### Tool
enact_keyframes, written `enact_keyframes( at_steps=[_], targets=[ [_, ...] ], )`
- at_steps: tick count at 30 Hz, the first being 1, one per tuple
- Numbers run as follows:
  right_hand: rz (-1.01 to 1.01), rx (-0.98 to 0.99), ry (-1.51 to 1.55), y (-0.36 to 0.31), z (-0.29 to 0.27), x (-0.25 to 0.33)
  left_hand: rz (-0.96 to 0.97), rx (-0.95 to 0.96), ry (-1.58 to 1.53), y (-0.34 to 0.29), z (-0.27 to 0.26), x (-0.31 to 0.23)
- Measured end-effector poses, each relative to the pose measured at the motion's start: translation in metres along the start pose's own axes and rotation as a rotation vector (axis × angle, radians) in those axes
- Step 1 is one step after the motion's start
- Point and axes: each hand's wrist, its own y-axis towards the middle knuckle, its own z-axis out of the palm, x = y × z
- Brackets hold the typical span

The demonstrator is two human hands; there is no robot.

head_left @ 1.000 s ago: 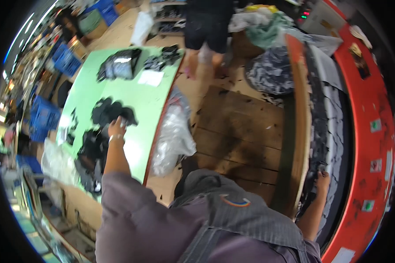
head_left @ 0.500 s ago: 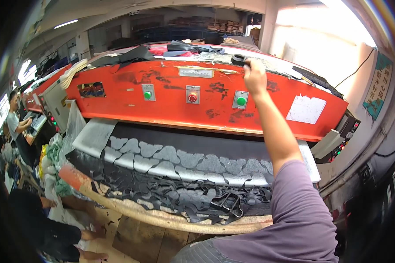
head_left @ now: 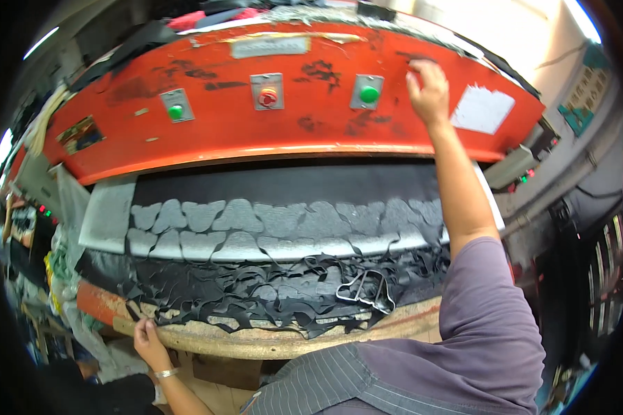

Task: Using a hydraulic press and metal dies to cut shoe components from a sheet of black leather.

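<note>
My right hand (head_left: 430, 91) is raised in front of the red machine's front panel (head_left: 311, 131), to the right of a green push button (head_left: 369, 94). Its fingers are loosely bent, the thumb apart, and nothing shows in them. Low on the left, my left hand (head_left: 147, 339) pinches the end of a dark strip of scrap (head_left: 133, 310) at the wooden edge. A tangle of black scrap (head_left: 249, 287) lies along the front of the bed. On it rests a metal outline cutting die (head_left: 365, 292). Behind, black sheet material (head_left: 277, 185) shows rows of cut-out shapes (head_left: 239, 216).
A worn wooden rail (head_left: 242, 344) borders the bed in front. The panel also carries a red button (head_left: 267, 97) and another green button (head_left: 176, 112). A small black block (head_left: 376, 10) stands on the machine's top. Clear plastic bags (head_left: 66, 270) hang at the left.
My right hand has let go of the black item on the machine's top and come down before the panel. My left hand has come into view at the wooden edge. The view has tilted down.
</note>
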Motion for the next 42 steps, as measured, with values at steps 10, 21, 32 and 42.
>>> enact_keyframes(
  at_steps=[10, 21, 32, 42],
  targets=[
    [0.798, 0.960, -0.375, -0.243, -0.077, 0.031, 0.251, 0.144, 0.422, 0.230, 0.125, 0.036],
    [0.959, 1.065, -0.641, -0.239, -0.041, 0.079, -0.080, 0.331, 0.957, 0.382, 0.167, 0.054],
    [0.896, 1.073, -0.675, -0.255, -0.079, 0.081, 0.148, 0.436, 0.840, 0.385, 0.149, 0.093],
    [0.639, 0.780, -0.582, -0.265, -0.143, 0.120, 0.274, 0.442, 0.944, 0.343, 0.110, 0.094]
  ],
)
